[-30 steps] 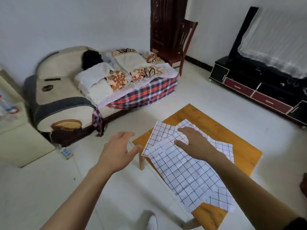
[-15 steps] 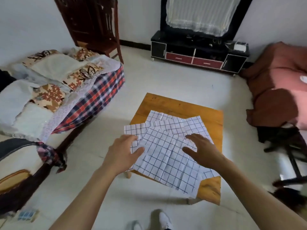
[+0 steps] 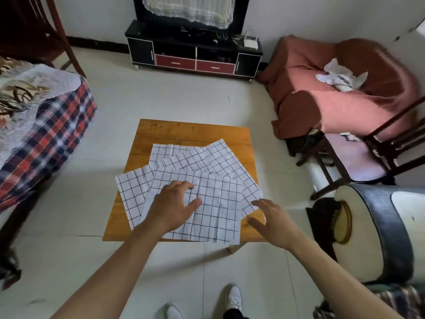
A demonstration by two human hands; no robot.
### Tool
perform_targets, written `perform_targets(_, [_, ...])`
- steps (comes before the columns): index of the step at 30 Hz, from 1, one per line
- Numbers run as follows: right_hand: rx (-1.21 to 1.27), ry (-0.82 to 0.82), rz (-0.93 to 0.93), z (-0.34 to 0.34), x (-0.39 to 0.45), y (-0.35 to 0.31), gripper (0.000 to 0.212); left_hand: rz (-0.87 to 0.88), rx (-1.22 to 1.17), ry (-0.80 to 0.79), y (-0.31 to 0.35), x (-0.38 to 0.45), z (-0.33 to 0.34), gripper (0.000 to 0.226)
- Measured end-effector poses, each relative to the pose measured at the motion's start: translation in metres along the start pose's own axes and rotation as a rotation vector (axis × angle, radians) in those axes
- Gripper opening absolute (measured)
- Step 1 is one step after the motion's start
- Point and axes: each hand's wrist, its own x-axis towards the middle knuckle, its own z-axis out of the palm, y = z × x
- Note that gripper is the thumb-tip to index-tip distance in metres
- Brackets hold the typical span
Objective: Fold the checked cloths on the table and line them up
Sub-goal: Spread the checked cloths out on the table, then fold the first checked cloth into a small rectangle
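Observation:
Several white cloths with a dark check lie unfolded and fanned over each other on a small wooden table (image 3: 190,130). The top cloth (image 3: 218,203) lies nearest me, and another (image 3: 132,192) sticks out over the table's left edge. My left hand (image 3: 172,206) hovers over or rests on the top cloth's left part, fingers spread and holding nothing. Over the table's near right corner, my right hand (image 3: 273,222) is open beside the top cloth's right edge.
A plaid-covered sofa (image 3: 46,125) stands left, a dark TV cabinet (image 3: 193,54) beyond the table, and an armchair under a pink cover (image 3: 345,93) at the right. A sofa arm (image 3: 377,231) is close on my right. My white shoes (image 3: 234,300) show below.
The camera has swung round, so the table now faces me squarely. My left hand moved right onto the top cloth. My right hand shifted off the cloths to the near right corner.

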Motion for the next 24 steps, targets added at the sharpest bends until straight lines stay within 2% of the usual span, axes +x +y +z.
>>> perform_targets(3, [0.019, -0.037, 0.029, 0.018, 0.006, 0.025, 0.055, -0.026, 0.017, -0.065, -0.005, 0.008, 0.033, 0.048])
perform_targets(8, [0.022, -0.111, -0.016, 0.077, 0.035, 0.073, 0.065, -0.076, 0.025, -0.170, -0.021, 0.026, 0.104, 0.046])
perform_targets(14, [0.030, -0.112, -0.065, 0.161, 0.073, 0.118, 0.049, -0.079, 0.049, -0.232, -0.054, 0.046, 0.198, 0.042])
perform_targets(19, [0.004, -0.118, -0.147, 0.230, 0.091, 0.147, 0.060, -0.027, 0.067, -0.250, -0.084, 0.057, 0.269, 0.045])
perform_targets(24, [-0.023, -0.090, -0.238, 0.281, 0.100, 0.174, 0.070, 0.140, 0.159, -0.214, -0.102, 0.064, 0.331, 0.047])
